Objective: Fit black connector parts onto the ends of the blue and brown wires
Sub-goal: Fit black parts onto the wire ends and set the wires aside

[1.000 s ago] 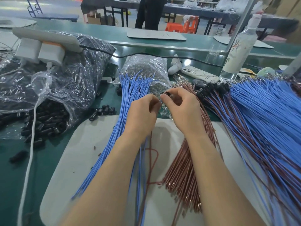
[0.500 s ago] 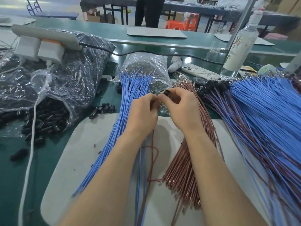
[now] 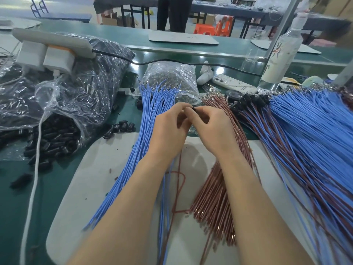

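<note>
**Connector job: decent pile done, 2 bundles left**

Both hands meet over the far edge of the white mat. The left hand and right hand each have a fingertip grip pinched on 1 small black connector. A brown wire trails down from under them; I can't tell if its end is seated yet.

Progress-wise, I'd say somewhere in the middle. The finished pile on the right already has black parts on its far ends. The loose blue wires and brown wires on the mat show bare metal tips, so lots remain. The bag of connectors on the green surface looks well stocked too.
</note>
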### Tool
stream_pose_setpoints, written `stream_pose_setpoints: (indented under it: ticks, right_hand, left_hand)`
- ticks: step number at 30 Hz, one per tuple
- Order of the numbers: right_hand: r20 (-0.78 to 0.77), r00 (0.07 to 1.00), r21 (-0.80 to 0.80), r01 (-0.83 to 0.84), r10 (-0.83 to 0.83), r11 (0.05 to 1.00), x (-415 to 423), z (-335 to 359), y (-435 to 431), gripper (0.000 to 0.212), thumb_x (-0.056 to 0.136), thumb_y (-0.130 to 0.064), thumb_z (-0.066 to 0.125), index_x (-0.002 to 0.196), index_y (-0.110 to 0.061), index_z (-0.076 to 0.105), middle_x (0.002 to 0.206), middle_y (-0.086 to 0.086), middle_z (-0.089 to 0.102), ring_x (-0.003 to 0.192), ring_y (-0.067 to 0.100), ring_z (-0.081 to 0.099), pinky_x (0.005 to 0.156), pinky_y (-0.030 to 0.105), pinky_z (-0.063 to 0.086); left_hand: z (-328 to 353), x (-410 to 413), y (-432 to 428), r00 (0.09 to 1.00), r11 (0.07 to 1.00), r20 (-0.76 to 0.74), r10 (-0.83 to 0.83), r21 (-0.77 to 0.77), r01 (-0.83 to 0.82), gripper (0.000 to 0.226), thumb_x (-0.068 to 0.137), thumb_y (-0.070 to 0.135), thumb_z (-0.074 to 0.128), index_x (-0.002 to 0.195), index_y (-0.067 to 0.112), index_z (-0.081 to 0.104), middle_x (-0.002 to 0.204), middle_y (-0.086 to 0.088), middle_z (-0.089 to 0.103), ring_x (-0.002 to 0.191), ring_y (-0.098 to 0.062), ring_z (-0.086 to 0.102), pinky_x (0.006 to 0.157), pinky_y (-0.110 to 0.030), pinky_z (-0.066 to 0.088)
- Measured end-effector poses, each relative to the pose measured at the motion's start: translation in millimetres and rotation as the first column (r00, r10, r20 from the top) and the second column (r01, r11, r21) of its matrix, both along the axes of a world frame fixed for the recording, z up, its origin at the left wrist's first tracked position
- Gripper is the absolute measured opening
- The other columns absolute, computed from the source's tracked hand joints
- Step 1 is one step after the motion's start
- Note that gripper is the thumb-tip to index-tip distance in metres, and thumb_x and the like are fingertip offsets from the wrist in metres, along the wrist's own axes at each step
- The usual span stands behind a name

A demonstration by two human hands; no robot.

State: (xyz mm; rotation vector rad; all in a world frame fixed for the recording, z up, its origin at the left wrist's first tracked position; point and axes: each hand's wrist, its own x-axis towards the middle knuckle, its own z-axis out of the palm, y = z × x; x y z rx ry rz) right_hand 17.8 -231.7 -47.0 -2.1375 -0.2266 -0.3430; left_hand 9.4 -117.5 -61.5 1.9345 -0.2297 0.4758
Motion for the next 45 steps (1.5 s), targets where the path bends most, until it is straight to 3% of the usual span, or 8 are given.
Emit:
stream_pose_setpoints:
  ticks: [3,6,9,17,22,29,41,45]
  right_hand:
    - [-0.044,0.999,0.041,-0.013,0.015,0.999,1,3,-7,0.019,0.096,-0.028,0.055,0.091,-0.020,0.072,0.064,-0.013,0.063,0.063,0.004,0.057,0.067,0.027,0.048]
    - [-0.063,0.998,0.100,-0.021,0.027,0.995,1,5,-13,0.024,0.093,-0.008,0.054,0.110,-0.019,0.066,0.086,0.003,0.069,0.084,0.019,0.066,0.085,0.040,0.053]
    - [-0.035,0.999,0.157,-0.029,0.035,0.987,-2,9,-14,0.025,0.088,-0.008,0.064,0.110,-0.017,0.057,0.088,0.002,0.067,0.081,0.015,0.065,0.081,0.026,0.053]
    - [0.085,0.996,0.095,-0.047,0.039,0.994,-7,17,-11,0.015,0.087,-0.007,0.065,0.097,-0.015,0.072,0.085,-0.008,0.069,0.079,0.002,0.065,0.079,0.018,0.052]
    - [0.174,0.985,0.012,-0.015,0.013,1.000,-9,19,-10,0.017,0.088,-0.008,0.065,0.101,-0.013,0.073,0.093,-0.002,0.069,0.085,0.006,0.065,0.084,0.021,0.052]
    - [0.216,0.976,-0.023,0.006,-0.001,1.000,-9,18,-13,0.010,0.084,-0.004,0.067,0.087,-0.013,0.070,0.077,-0.003,0.068,0.073,0.007,0.064,0.074,0.022,0.053]
    - [0.073,0.996,0.016,-0.057,0.056,0.998,-4,19,-26,0.013,0.082,-0.009,0.072,0.084,-0.022,0.072,0.075,-0.011,0.068,0.070,0.001,0.063,0.069,0.011,0.049]
    - [0.010,0.997,-0.004,-0.081,0.081,0.997,-1,17,-31,0.015,0.082,-0.009,0.072,0.081,-0.024,0.071,0.070,-0.010,0.067,0.064,0.000,0.060,0.065,0.013,0.046]
  left_hand:
    - [0,0,1,0.999,0.997,0.032,0.038,-0.062,-0.036,0.018,0.088,0.002,0.060,0.092,0.020,0.058,0.078,0.017,0.063,0.076,0.006,0.063,0.071,-0.009,0.049]
    - [-1,1,1,0.999,0.996,0.028,0.031,-0.084,-0.028,0.018,0.088,0.002,0.060,0.091,0.020,0.057,0.081,0.016,0.064,0.079,0.005,0.064,0.075,-0.012,0.051]
    - [-3,2,0,1.000,0.995,0.028,0.005,-0.104,-0.003,0.017,0.088,-0.001,0.058,0.093,0.016,0.059,0.085,0.011,0.066,0.083,0.002,0.066,0.078,-0.015,0.052]
    - [-2,2,1,0.999,0.998,0.049,-0.007,-0.070,0.011,0.019,0.089,0.001,0.057,0.093,0.019,0.057,0.085,0.010,0.065,0.084,-0.003,0.066,0.080,-0.017,0.052]
    - [0,1,1,0.999,1.000,0.054,0.000,0.002,-0.001,0.019,0.089,0.003,0.056,0.093,0.021,0.059,0.085,0.008,0.065,0.080,-0.002,0.062,0.076,-0.017,0.052]
    - [4,-2,4,0.998,0.992,0.066,-0.005,0.127,-0.004,0.018,0.088,0.004,0.058,0.102,0.012,0.066,0.095,0.000,0.067,0.084,-0.010,0.056,0.076,-0.019,0.046]
    - [7,-3,7,0.999,0.970,0.041,-0.012,0.243,0.002,0.020,0.091,0.014,0.061,0.109,0.015,0.069,0.093,0.001,0.067,0.094,-0.021,0.050,0.086,-0.029,0.039]
    - [7,-4,9,0.997,0.964,-0.066,-0.034,0.261,0.050,0.014,0.091,0.023,0.061,0.103,0.024,0.068,0.082,0.009,0.066,0.096,-0.020,0.052,0.096,-0.046,0.038]
